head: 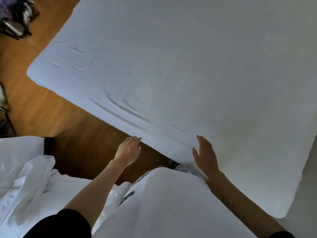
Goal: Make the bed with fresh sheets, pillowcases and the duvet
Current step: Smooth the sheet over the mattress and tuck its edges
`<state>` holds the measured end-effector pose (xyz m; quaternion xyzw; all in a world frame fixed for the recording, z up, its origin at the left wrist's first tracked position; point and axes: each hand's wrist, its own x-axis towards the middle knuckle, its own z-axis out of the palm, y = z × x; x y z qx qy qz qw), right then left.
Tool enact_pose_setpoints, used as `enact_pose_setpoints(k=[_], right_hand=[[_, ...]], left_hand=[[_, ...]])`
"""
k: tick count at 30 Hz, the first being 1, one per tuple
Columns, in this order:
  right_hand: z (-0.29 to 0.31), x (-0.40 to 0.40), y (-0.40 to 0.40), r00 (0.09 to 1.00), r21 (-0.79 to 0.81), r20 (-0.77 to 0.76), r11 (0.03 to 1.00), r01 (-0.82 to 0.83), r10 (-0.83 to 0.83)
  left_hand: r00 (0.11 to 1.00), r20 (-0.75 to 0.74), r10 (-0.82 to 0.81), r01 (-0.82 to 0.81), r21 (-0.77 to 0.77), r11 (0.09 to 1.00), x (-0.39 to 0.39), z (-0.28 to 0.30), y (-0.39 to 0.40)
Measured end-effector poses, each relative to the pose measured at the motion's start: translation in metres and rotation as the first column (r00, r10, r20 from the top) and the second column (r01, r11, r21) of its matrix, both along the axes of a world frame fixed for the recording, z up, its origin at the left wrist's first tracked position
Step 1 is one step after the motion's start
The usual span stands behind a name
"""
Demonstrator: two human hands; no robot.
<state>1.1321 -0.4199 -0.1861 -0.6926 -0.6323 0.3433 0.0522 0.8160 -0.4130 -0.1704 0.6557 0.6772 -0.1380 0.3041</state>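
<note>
Crumpled white bedding [25,177] lies on the wooden floor [56,107] beside the mattress [188,66].

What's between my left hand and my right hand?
In the head view, the mattress's near edge under a white sheet, wood floor below it, left hand, right hand.

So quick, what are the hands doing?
Left hand: open, fingers at the mattress edge, holding nothing.
Right hand: open, flat against the mattress, holding nothing.

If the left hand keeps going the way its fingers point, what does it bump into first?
Most likely the near edge of the mattress. The left hand is open, its fingertips pointing up and to the right, almost at that white edge. Depth is hard to judge, so it may already be touching.
</note>
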Motion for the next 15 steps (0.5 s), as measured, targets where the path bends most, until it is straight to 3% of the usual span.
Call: enact_pose_setpoints(k=[7,12,15], right_hand=[[-0.008,-0.087,0.099,0.975,0.049,0.027,0.974,-0.221,0.219],[-0.019,-0.162,0.138,0.974,0.095,0.078,0.971,-0.218,0.211],[-0.038,-0.217,0.154,0.981,0.088,0.135,0.984,-0.155,0.142]], left_hand=[[0.988,0.044,0.149,-0.151,0.039,0.988,-0.067,-0.005,0.034],[0.989,0.101,0.106,-0.111,0.037,0.993,-0.141,-0.031,0.093],[0.993,0.104,-0.051,0.049,0.022,0.999,-0.199,-0.054,0.142]])
